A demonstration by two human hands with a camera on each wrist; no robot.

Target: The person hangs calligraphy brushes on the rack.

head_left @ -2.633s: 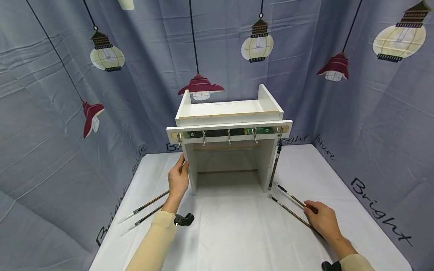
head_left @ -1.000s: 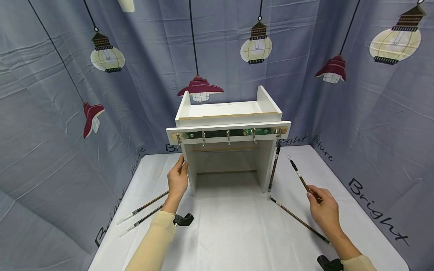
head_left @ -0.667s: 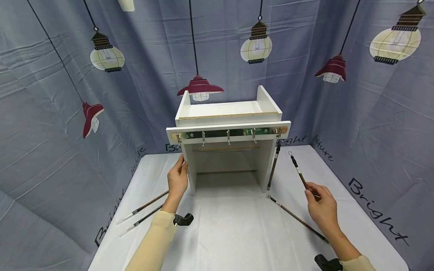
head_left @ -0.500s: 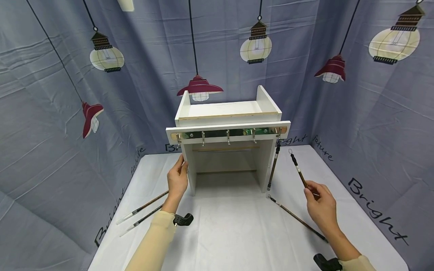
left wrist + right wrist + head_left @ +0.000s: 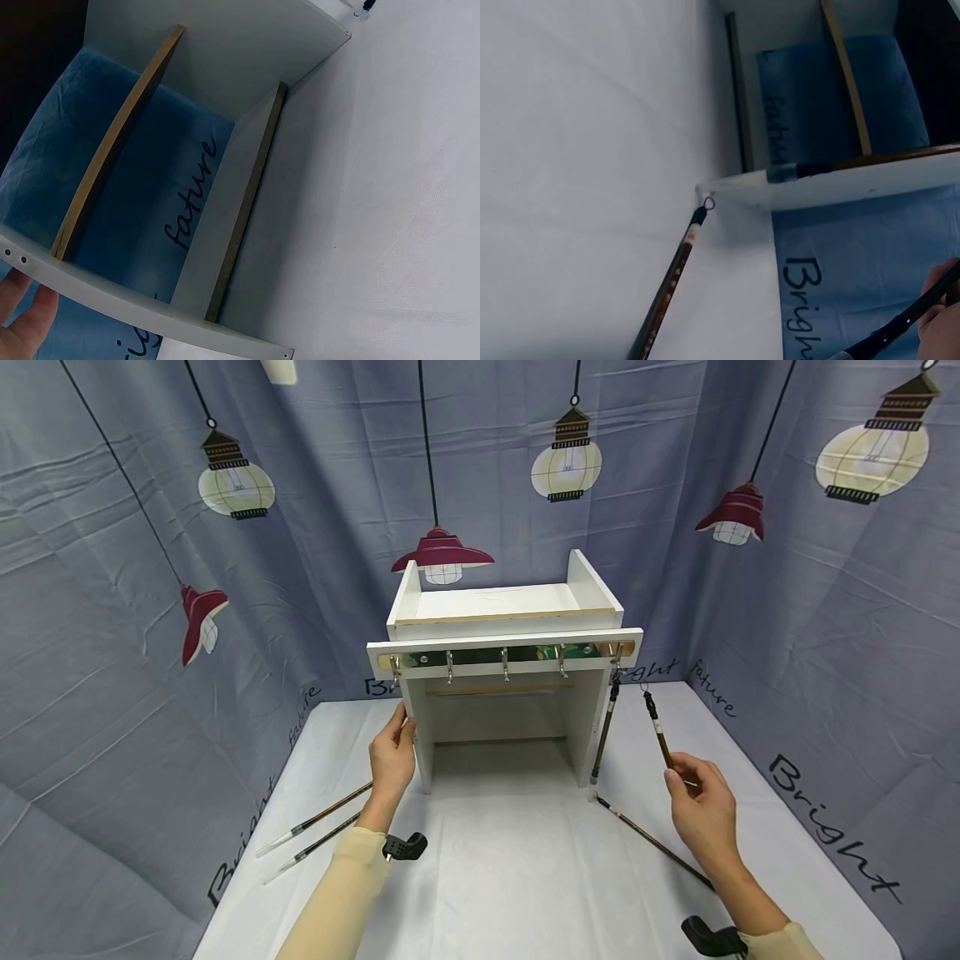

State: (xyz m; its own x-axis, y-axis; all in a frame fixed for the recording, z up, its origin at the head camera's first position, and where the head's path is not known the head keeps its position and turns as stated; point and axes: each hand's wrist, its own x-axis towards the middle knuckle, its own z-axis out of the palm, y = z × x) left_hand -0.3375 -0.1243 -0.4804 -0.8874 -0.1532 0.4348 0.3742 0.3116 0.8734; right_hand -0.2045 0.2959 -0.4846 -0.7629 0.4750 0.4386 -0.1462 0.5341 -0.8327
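Observation:
A white wooden shelf rack (image 5: 502,672) stands at the middle of the table, with a row of metal hooks (image 5: 506,662) along its front bar. My left hand (image 5: 393,760) touches the outer face of the rack's left side panel; in the left wrist view its fingers (image 5: 43,311) lie outside that panel. My right hand (image 5: 703,806) pinches a calligraphy brush (image 5: 655,718), its hanging loop pointing up, to the right of the rack. Another brush (image 5: 606,727) hangs from the rightmost hook. A third brush (image 5: 676,270) lies on the table below.
Two brushes with pale capped tips, an upper brush (image 5: 330,810) and a lower brush (image 5: 318,843), lie left of the rack, partly behind my left arm. A white cloth covers the table (image 5: 495,877). Patterned blue-grey curtains (image 5: 322,527) enclose the back and sides.
My right hand has lifted one brush from the table and moved it up and forward, its loop end rising toward the rack's right side. The left hand stays on the side panel.

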